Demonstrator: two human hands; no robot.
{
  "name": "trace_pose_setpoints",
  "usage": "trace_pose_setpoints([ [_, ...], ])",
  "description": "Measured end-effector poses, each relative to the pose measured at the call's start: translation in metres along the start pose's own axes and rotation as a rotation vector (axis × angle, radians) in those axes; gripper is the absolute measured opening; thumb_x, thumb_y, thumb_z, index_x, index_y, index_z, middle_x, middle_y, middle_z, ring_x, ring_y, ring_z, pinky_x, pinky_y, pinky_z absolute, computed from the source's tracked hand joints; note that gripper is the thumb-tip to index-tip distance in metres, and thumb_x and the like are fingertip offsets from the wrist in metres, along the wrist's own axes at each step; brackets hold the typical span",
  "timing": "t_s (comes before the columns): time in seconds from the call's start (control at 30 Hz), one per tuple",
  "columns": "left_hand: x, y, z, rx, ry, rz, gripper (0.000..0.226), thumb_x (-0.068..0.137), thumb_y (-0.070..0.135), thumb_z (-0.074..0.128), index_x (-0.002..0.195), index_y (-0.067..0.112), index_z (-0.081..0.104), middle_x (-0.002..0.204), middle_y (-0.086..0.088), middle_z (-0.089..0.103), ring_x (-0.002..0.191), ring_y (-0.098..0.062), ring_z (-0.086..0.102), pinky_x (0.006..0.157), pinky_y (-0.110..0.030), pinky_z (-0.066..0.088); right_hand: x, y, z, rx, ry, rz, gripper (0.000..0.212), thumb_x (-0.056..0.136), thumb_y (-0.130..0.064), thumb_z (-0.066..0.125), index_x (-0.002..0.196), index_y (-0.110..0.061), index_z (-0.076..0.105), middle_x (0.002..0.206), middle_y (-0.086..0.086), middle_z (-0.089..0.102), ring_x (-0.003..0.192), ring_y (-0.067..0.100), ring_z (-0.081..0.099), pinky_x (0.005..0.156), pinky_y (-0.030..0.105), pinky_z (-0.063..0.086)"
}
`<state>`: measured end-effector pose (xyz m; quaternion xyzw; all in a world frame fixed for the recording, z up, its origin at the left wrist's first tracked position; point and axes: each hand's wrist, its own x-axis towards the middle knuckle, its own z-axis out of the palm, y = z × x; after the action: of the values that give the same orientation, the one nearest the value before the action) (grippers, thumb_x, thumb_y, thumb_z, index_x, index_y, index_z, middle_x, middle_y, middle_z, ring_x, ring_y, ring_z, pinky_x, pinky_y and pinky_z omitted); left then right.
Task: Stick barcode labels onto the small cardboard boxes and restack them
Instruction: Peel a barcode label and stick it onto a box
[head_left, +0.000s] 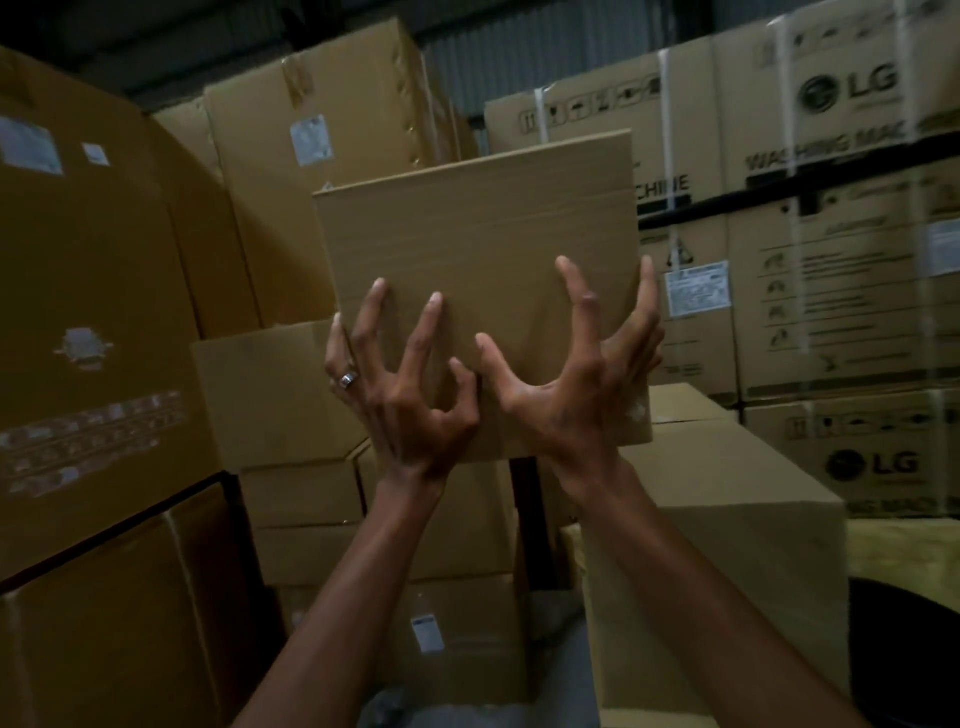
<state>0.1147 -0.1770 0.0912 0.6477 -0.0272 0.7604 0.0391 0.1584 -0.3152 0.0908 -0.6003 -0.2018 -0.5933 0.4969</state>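
Two hands, left hand (410, 400) and right hand (576, 384), fingers (431, 322) spread against the raised box (478, 249); square it over the stack (311, 499) beneath them before lowering.

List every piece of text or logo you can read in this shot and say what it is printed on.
"LG": top right carton.
"WASHING MAC", cut off by blur: same carton.
"CHINE", the rest hidden by the held box: carton behind it.
"LG": lower right carton.
White stickers on several cartons: too small and blurred to read.
Held box: no print visible.
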Motion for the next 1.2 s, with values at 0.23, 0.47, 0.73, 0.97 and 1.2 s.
trace_pose_setpoints([
  [0.23,0.015,0.036,0.054,-0.058,-0.016,-0.016,0.06,0.077,0.032,0.065,0.137,0.025,0.065,0.156,-0.015,0.041,0.144,-0.045,0.031,0.121,-0.05,0.022,0.045,0.045,-0.013,-0.062,0.038,-0.029,0.088,0.072,-0.069,0.073,0.145,-0.025,0.054,0.159,0.027,0.02,0.145,0.038,0.025,0.115,0.041,0.026],
  [0.47,0.022,0.065,0.102,-0.069,-0.042,-0.054,0.064,0.076,0.036,0.064,0.139,0.031,0.062,0.158,-0.009,0.04,0.145,-0.044,0.027,0.115,-0.053,0.028,0.084,0.092,-0.028,-0.094,-0.071,-0.085,0.093,0.069,-0.069,0.075,0.148,-0.028,0.048,0.16,0.027,0.014,0.146,0.043,0.021,0.116,0.057,0.033],
  [0.73,0.019,0.084,0.158,-0.012,-0.137,-0.077,0.066,0.075,0.041,0.062,0.141,0.038,0.057,0.157,-0.006,0.037,0.144,-0.042,0.026,0.109,-0.057,0.032,0.111,0.152,-0.024,-0.106,-0.157,-0.069,0.105,0.063,-0.079,0.071,0.151,-0.031,0.041,0.161,0.025,0.008,0.147,0.043,0.015,0.117,0.059,0.031],
  [0.97,0.001,0.082,0.204,-0.024,-0.227,-0.085,0.062,0.076,0.041,0.058,0.138,0.04,0.06,0.156,-0.005,0.037,0.144,-0.045,0.026,0.111,-0.058,0.031,0.114,0.205,0.001,-0.114,-0.201,-0.035,0.107,0.061,-0.08,0.066,0.151,-0.028,0.041,0.16,0.025,0.008,0.146,0.045,0.016,0.112,0.064,0.036],
  [1.2,-0.023,0.082,0.255,-0.051,-0.355,-0.14,0.064,0.077,0.048,0.05,0.14,0.043,0.057,0.158,-0.002,0.031,0.144,-0.045,0.022,0.106,-0.063,0.032,0.116,0.255,0.019,-0.197,-0.268,-0.02,0.113,0.058,-0.081,0.067,0.154,-0.028,0.038,0.16,0.023,0.007,0.145,0.044,0.015,0.11,0.064,0.039],
])
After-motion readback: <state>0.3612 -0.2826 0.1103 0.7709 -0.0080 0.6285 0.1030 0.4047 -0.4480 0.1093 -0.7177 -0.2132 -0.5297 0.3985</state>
